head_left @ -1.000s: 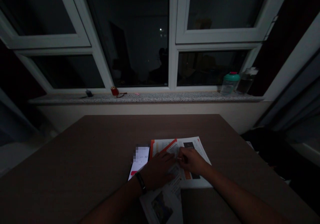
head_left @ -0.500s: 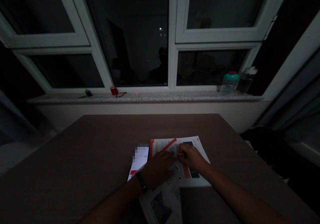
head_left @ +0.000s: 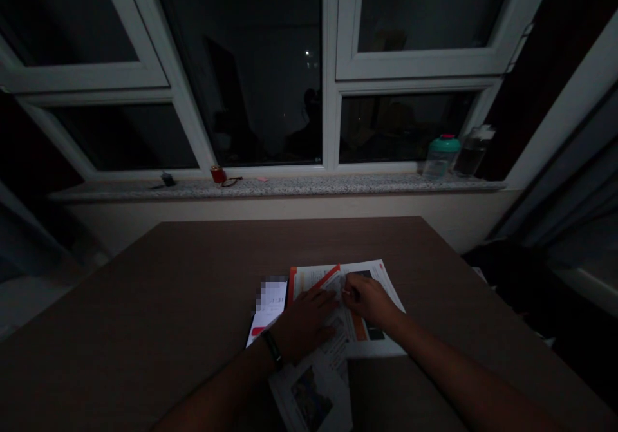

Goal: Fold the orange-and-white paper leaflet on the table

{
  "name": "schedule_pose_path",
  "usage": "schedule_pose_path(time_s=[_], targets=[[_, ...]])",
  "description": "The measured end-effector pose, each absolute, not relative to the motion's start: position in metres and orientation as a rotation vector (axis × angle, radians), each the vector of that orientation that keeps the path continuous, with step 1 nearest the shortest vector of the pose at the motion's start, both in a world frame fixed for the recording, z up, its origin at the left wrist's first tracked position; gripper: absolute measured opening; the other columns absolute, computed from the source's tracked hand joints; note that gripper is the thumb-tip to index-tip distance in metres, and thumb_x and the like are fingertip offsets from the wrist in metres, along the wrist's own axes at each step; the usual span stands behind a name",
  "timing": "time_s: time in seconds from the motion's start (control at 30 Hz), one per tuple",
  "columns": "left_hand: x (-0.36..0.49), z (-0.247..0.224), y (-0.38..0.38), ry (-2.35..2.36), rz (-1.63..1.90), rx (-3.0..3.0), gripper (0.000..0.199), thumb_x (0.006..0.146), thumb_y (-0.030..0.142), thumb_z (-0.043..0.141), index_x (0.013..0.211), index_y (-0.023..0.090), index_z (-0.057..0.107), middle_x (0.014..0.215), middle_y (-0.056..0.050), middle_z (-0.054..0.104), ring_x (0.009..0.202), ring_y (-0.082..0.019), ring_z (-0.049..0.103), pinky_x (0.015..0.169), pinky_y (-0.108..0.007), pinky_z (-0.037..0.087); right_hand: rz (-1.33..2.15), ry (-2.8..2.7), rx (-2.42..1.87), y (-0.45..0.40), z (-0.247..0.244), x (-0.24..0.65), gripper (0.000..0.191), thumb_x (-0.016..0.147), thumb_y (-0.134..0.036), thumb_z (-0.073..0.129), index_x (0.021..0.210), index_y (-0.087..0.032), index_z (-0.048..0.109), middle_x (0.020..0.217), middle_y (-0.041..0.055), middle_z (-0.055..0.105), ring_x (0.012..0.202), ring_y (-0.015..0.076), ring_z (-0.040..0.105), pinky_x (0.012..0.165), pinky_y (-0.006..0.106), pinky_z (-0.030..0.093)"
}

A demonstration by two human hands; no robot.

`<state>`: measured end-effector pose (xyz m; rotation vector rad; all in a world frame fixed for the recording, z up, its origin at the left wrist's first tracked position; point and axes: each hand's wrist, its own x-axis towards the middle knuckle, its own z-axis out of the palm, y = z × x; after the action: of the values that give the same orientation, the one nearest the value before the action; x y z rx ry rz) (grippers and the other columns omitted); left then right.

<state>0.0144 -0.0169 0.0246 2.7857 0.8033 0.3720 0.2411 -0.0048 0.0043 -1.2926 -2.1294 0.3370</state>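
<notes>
**A:** What is nearest the camera?

**B:** Two bare forearms reach forward over a dark brown table (head_left: 145, 303). Nearest lies a loose printed sheet (head_left: 313, 396) with a photo on it. Just beyond, the left hand (head_left: 302, 322) lies flat, fingers spread, pressing down a folded paper leaflet (head_left: 360, 313) with orange edging.

**A:** And the right hand?

**B:** The right hand (head_left: 369, 300) is curled, fingertips pinching a fold of the leaflet near its middle. Whether it also holds something small, I cannot tell.

**A:** How would the leaflet handle?

**B:** It looks light, thin and limp, easily creased or torn; best taken by an edge or corner while the other palm pins it.

**A:** What else?

**B:** A lit phone (head_left: 268, 309) touches the leaflet's left edge. Farther off, a stone windowsill (head_left: 299, 187) carries a teal-lidded jar (head_left: 440, 157), beneath dark windows.
</notes>
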Motion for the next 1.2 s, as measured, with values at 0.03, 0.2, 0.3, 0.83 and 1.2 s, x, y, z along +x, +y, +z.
schedule_pose_path(time_s=[0.03, 0.2, 0.3, 0.83, 1.2], targets=[[0.014, 0.025, -0.017, 0.8, 0.367, 2.786, 0.054, 0.09, 0.032, 0.062, 0.139, 0.024, 0.04, 0.14, -0.009, 0.047, 0.133, -0.029, 0.037, 0.108, -0.047, 0.034, 0.361, -2.127, -1.281, -0.005, 0.004, 0.242, 0.014, 0.077, -0.01, 0.055, 0.074, -0.021, 0.048, 0.068, -0.003, 0.054, 0.062, 0.0133, 0.052, 0.058, 0.021, 0.034], [0.016, 0.031, -0.018, 0.782, 0.324, 2.775, 0.05, 0.09, 0.03, 0.064, 0.135, 0.027, 0.044, 0.139, -0.007, 0.049, 0.131, -0.028, 0.041, 0.105, -0.045, 0.038, 0.509, -2.254, -1.067, -0.01, 0.0, 0.245, 0.015, 0.074, -0.009, 0.059, 0.073, -0.021, 0.049, 0.067, -0.0039, 0.053, 0.061, 0.0124, 0.052, 0.056, 0.021, 0.034], [0.018, 0.031, -0.018, 0.792, 0.329, 2.788, 0.038, 0.093, 0.026, 0.06, 0.13, 0.026, 0.049, 0.132, -0.006, 0.054, 0.126, -0.027, 0.046, 0.101, -0.044, 0.041, 0.522, -2.296, -1.028, -0.013, -0.002, 0.245, 0.016, 0.073, -0.009, 0.06, 0.072, -0.021, 0.049, 0.067, -0.004, 0.054, 0.061, 0.0123, 0.051, 0.056, 0.021, 0.033], [0.016, 0.017, -0.016, 0.842, 0.367, 2.81, 0.053, 0.09, 0.028, 0.064, 0.138, 0.025, 0.042, 0.143, -0.009, 0.046, 0.134, -0.029, 0.038, 0.107, -0.048, 0.036, 0.452, -2.21, -1.072, -0.008, -0.004, 0.243, 0.016, 0.073, -0.009, 0.056, 0.072, -0.022, 0.046, 0.066, -0.0039, 0.052, 0.06, 0.0125, 0.051, 0.056, 0.021, 0.034], [0.015, 0.03, -0.02, 0.794, 0.296, 2.759, 0.055, 0.085, 0.029, 0.07, 0.135, 0.025, 0.046, 0.143, -0.007, 0.047, 0.133, -0.029, 0.039, 0.107, -0.048, 0.036, 0.47, -2.347, -0.91, -0.016, 0.005, 0.244, 0.018, 0.072, -0.011, 0.06, 0.069, -0.021, 0.045, 0.066, -0.0038, 0.052, 0.06, 0.0119, 0.049, 0.057, 0.022, 0.031]])
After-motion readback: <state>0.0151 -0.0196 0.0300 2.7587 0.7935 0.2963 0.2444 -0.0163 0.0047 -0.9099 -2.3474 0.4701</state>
